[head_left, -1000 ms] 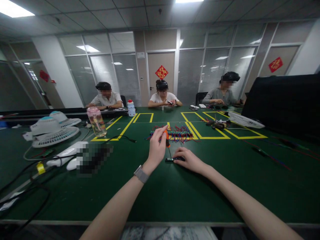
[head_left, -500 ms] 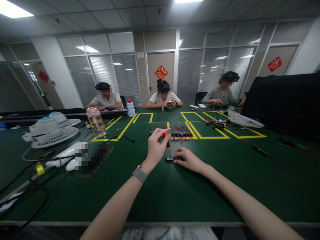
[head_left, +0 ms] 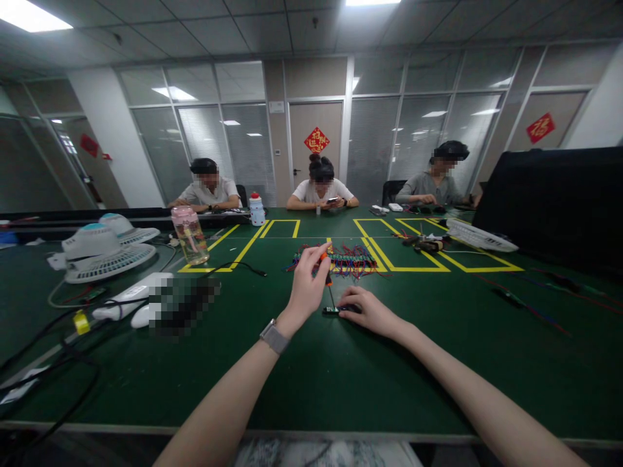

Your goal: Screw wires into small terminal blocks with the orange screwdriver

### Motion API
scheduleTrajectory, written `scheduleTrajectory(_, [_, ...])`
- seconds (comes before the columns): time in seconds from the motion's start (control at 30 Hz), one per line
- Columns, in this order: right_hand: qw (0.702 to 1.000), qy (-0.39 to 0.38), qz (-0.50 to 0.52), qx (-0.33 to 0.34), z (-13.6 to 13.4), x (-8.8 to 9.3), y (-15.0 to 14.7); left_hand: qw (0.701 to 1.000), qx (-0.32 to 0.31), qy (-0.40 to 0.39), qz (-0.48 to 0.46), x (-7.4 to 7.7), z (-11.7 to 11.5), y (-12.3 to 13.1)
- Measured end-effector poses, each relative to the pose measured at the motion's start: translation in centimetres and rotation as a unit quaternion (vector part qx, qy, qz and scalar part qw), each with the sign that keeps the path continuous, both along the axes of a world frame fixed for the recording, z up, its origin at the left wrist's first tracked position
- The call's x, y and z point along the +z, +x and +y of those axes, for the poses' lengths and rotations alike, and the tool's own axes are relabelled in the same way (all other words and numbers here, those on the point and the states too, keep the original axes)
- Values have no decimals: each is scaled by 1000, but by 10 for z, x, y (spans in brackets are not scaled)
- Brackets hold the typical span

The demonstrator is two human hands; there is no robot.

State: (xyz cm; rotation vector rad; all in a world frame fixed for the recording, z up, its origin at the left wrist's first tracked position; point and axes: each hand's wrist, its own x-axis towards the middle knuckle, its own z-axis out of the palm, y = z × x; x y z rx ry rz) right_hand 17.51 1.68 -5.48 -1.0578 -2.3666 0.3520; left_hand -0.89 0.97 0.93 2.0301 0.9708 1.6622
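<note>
Left hand (head_left: 306, 282): fingers, straighter than half a second ago, grip the screwdriver (head_left: 329, 280), suggesting a turning stroke. Below them, its tip meets the circuit board (head_left: 331, 311), held on the counter (head_left: 311, 395) by the fingers of the right hand (head_left: 372, 312).

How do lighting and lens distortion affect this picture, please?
Head view: the left ceiling lamp glares white, with reflections in the glass partition; head view: the white pillar leans, probably wide-angle distortion; head view: the board under the screwdriver is too small to read clearly.
</note>
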Motion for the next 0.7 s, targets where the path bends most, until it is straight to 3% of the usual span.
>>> scheduleTrajectory(0.1, [1000,-1,1,3,0,0,0,996,-74,-42,-31,1,0,1])
scheduleTrajectory(0.27, [1000,-2,0,2,-1,1,0,1000,16,1,-21,-1,1,0])
scheduleTrajectory(0.33, [1000,-2,0,2,-1,1,0,1000,15,-8,-22,-2,2,0])
scheduleTrajectory(0.5, [1000,-4,-1,1,0,1,0,992,-53,-65,-96,-2,3,2])
scheduleTrajectory(0.7, [1000,0,0,1,1,-1,0,998,34,-5,-49,-3,1,2])
